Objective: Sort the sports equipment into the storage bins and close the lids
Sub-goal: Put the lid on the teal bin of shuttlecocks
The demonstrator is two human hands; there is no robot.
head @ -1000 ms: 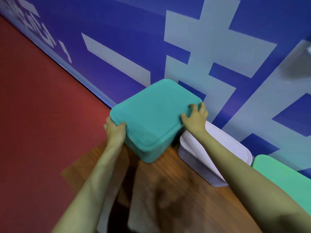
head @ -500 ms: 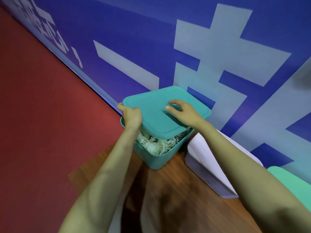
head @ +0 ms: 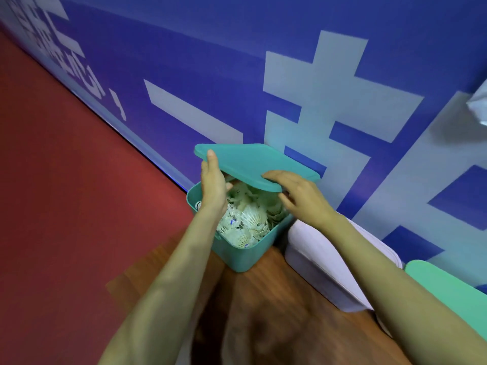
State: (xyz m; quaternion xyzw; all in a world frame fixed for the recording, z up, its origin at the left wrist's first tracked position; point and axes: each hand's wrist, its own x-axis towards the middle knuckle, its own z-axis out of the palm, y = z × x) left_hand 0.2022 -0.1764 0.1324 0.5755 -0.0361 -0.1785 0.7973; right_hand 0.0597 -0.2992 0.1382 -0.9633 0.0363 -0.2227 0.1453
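A teal storage bin (head: pixel 238 255) stands on the wooden table against the blue wall, filled with several white shuttlecocks (head: pixel 246 222). Its teal lid (head: pixel 253 164) is lifted off the bin and tilted, hovering above the far side. My left hand (head: pixel 212 184) grips the lid's left edge, thumb on top. My right hand (head: pixel 300 194) holds the lid's near right edge, thumb on top and fingers curled beneath.
A closed white bin (head: pixel 329 267) stands right of the teal one, and a light green lid (head: pixel 448 288) lies further right. The wooden table (head: pixel 276 312) ends at its left edge, with red floor (head: pixel 66 193) beyond. The blue wall (head: pixel 184 75) is close behind.
The lid sat shut on the teal bin a second ago. Both hands have raised it up and away, so the shuttlecocks inside now show.
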